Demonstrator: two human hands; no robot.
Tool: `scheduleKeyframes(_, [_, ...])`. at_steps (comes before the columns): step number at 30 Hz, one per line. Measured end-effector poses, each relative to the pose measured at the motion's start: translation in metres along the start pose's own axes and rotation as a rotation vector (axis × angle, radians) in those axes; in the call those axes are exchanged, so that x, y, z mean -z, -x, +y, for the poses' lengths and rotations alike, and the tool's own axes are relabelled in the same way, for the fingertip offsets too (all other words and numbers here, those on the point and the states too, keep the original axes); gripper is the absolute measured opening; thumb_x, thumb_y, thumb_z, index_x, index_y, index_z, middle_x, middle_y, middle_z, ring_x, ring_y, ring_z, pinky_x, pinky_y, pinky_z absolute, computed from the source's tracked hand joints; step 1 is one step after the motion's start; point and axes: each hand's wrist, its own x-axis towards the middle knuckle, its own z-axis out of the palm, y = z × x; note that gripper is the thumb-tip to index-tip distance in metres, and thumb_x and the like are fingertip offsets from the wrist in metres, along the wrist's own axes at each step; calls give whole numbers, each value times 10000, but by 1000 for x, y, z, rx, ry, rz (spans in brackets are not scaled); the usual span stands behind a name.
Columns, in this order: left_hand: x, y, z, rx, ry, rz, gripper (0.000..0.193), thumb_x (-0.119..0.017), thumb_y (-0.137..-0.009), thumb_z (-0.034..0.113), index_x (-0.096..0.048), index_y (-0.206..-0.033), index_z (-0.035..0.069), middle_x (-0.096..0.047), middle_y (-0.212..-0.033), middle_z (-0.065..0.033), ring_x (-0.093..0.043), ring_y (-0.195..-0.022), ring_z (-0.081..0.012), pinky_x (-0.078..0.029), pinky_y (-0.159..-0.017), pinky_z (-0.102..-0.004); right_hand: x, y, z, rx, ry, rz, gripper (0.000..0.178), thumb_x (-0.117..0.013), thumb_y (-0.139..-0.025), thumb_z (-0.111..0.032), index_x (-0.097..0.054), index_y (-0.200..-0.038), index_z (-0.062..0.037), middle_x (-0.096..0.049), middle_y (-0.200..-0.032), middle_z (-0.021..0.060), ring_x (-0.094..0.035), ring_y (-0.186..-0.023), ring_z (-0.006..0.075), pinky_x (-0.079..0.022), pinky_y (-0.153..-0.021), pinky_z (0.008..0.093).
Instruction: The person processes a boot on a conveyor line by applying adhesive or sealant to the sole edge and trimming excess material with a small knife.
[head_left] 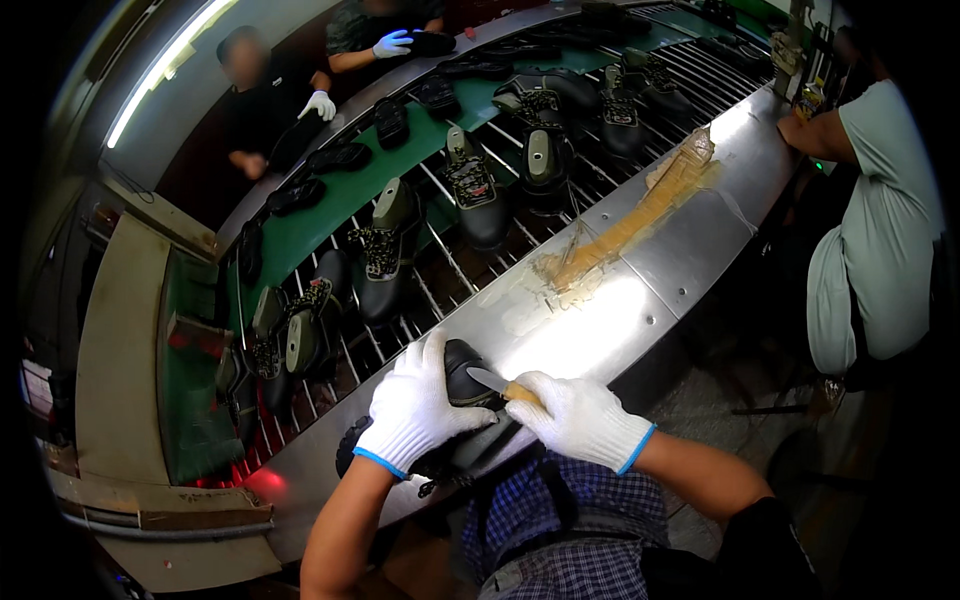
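Note:
My left hand point(412, 402), in a white knit glove with a blue cuff, is closed on a black shoe point(462, 368) at the front edge of the metal bench. The shoe's rounded toe points away from me, and its rear part is mostly hidden by the hand. In my right hand point(588, 416), gloved the same way, is a short-bladed knife point(488, 378) with a yellowish handle. Its blade points left and lies against or just over the shoe's toe; actual contact is hard to tell.
Lasted shoes point(475, 195) stand on a metal-bar conveyor point(440, 290) beyond the bench rim point(590, 350), which bears brown tape point(640, 215). Black soles point(340, 157) lie on a green belt point(385, 160). Two gloved people point(265, 110) work across; another person point(880, 220) is at right.

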Motion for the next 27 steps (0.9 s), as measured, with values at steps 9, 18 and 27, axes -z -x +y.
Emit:
scheduleKeyframes(9, [-20, -11, -13, -60, 135, 144, 1107, -943, -697, 557, -468, -1542, 22, -650, -1394, -227, -677, -1262, -405, -580, -1035, -492, 5, -34, -23, 74, 179, 3, 427, -555, -1102, -447, -637, -1233, -49, -759, -858, 238, -755, -805, 469, -608, -754, 554])
scheduleKeyframes(18, [-22, -2, -14, -55, 147, 237, 1025, -929, -705, 472, -510, -1526, 23, -666, -1349, -224, -695, -1222, -410, -587, -1023, -478, -11, -2, -28, 96, 133, 146, 344, -575, -1099, -404, -614, -1128, -64, -731, -716, 187, -739, -619, 408, -596, -600, 553])
scheduleKeyframes(27, [-25, 21, -24, -272, 76, 309, 1075, -975, -691, 456, -479, -1531, 5, -656, -1401, -235, -674, -1247, -419, -565, -1059, -482, 30, 1, -6, -91, 74, -191, 549, -580, -1059, -548, -653, -1345, -85, -780, -983, 250, -778, -886, 427, -609, -833, 512])
